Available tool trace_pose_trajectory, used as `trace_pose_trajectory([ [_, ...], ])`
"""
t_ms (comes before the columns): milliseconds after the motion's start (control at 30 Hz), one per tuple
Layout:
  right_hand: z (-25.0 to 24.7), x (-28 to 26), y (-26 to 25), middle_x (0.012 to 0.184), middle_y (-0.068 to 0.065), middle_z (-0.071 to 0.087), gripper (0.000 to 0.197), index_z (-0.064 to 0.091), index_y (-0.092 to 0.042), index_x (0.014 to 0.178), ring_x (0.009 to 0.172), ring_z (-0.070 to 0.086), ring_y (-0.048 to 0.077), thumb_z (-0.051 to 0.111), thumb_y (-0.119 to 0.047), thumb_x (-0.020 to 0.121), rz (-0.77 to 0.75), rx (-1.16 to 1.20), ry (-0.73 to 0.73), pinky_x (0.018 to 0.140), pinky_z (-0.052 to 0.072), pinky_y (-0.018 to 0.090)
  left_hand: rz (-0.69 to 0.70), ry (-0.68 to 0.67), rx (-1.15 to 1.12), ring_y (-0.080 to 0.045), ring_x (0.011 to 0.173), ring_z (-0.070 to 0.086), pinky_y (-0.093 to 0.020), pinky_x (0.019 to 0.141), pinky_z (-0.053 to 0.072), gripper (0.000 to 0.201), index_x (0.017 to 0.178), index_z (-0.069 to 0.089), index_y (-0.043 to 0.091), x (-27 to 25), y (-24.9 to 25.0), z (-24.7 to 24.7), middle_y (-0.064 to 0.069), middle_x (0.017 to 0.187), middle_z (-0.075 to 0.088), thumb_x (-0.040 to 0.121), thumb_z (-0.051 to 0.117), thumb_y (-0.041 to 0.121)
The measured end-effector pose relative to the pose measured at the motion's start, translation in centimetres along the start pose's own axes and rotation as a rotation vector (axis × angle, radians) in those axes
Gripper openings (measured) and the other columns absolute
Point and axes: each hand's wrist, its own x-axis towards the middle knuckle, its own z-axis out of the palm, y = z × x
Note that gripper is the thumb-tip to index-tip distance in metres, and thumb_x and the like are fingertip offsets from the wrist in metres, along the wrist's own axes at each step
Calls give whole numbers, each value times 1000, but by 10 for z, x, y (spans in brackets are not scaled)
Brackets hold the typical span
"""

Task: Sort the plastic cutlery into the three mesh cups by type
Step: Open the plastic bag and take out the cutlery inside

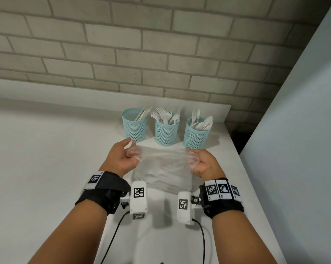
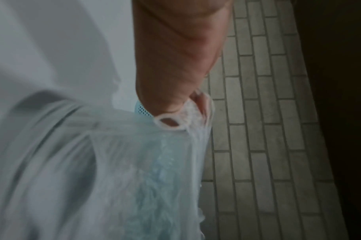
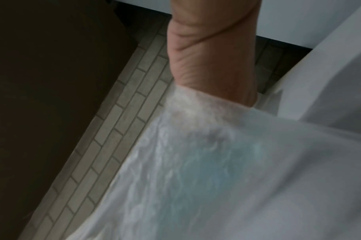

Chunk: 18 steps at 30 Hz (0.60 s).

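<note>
Three light blue mesh cups stand in a row near the wall: the left cup (image 1: 134, 124) holds white knives, the middle cup (image 1: 166, 131) forks, the right cup (image 1: 196, 133) spoons. In front of them a clear plastic bag (image 1: 163, 168) is stretched between both hands above the white counter (image 1: 46, 159). My left hand (image 1: 125, 156) grips the bag's left edge, with film wrapped over the fingers (image 2: 198, 105). My right hand (image 1: 201, 162) grips the right edge; the bag (image 3: 206, 154) covers its fingers. No loose cutlery shows on the counter. The bag (image 2: 147, 162) hangs blurred before the cups.
A grey brick wall (image 1: 141, 44) runs behind the cups. A tall pale panel (image 1: 303, 130) rises on the right, with a dark gap (image 1: 239, 140) beside the counter's right edge. Black cables (image 1: 113, 241) trail from the wrist cameras toward me.
</note>
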Motion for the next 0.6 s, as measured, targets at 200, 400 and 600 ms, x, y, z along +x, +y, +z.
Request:
trace_pose_trajectory([
  [200,17,-23,-16,119,9,49,26,52,-17,116,106,49,26,51,-16,90,-488,-857,362,92,45,39,311,136,1148,-17,91,54,-29,76,47,36,114,53,16,-7,4,9,-6,117,52,87,63,38],
  [400,35,-46,-15,117,15,60,60,56,-6,118,106,56,32,34,-57,94,-513,-1679,361,79,41,33,475,376,2105,-32,122,42,-38,100,36,66,126,48,16,-19,-12,18,-14,130,41,78,61,60],
  [600,47,-43,20,109,14,65,37,57,-2,110,101,63,30,56,-33,91,-373,-1856,262,74,42,28,543,294,2126,-28,95,62,-30,73,44,34,85,57,4,-15,-21,23,-11,88,62,87,62,37],
])
